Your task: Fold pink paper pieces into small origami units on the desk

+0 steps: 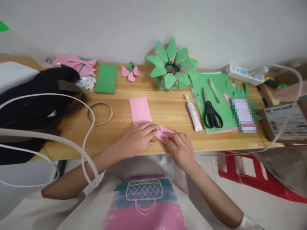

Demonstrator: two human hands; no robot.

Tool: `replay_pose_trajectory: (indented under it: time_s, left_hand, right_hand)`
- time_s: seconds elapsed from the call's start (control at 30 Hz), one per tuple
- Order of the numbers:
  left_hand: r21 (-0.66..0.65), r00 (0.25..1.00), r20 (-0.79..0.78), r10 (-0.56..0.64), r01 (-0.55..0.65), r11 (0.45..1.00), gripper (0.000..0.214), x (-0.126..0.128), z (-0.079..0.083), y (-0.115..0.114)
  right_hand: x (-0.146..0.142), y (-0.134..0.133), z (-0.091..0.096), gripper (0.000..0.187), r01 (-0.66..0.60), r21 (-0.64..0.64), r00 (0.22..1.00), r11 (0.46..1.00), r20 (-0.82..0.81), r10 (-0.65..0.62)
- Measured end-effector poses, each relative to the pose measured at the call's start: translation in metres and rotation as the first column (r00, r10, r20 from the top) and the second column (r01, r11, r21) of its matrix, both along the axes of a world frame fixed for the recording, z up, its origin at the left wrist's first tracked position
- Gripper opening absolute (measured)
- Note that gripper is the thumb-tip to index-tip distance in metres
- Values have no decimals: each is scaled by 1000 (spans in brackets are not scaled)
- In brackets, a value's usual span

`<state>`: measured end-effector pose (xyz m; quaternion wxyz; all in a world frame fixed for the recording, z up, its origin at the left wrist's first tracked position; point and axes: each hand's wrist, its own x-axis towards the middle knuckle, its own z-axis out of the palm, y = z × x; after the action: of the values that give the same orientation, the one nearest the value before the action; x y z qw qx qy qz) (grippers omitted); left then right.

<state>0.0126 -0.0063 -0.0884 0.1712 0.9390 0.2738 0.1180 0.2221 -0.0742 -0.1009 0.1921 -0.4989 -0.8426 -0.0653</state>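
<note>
A folded strip of pink paper [164, 131] lies on the table near its front edge, between my two hands. My left hand [142, 136] has its fingers closed together on the left end of the strip. My right hand [180, 149] pinches the other end, with the thumb and fingertips pressed on the folds. Just behind my left hand lies a flat pink paper rectangle [141, 110], its lower edge partly covered by the fingers. The folded end under my left fingers is hidden.
Behind stand a green folded-paper ring [169, 76] and a small pink-green piece [130, 72]. A green sheet [106, 78] lies left. To the right are a glue tube [193, 113], black-handled scissors [211, 115], a utility knife [214, 90] and a phone [244, 115]. White cables [83, 148] hang left.
</note>
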Motion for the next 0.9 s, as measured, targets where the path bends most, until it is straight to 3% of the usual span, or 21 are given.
replay_pose_trajectory:
  time_s: [0.13,0.43,0.67,0.9]
  left_hand:
    - [90,1000,-29,-11,14,996,41,1,-4,1]
    - [41,973,-141,-185,192,980,45,1,-8,12]
    - [100,941,-191,-279,302,948,53,-5,-5,22]
    - [94,921,-201,-334,357,929,60,-9,-7,26]
  right_hand:
    - [4,-2,3,20,4,-43,1000,999,-12,-4]
    - [14,-3,6,22,-36,-111,997,993,-72,29]
    - [12,4,4,21,-18,-161,996,987,-85,4]
    - [19,23,8,18,-118,-347,939,931,-344,-9]
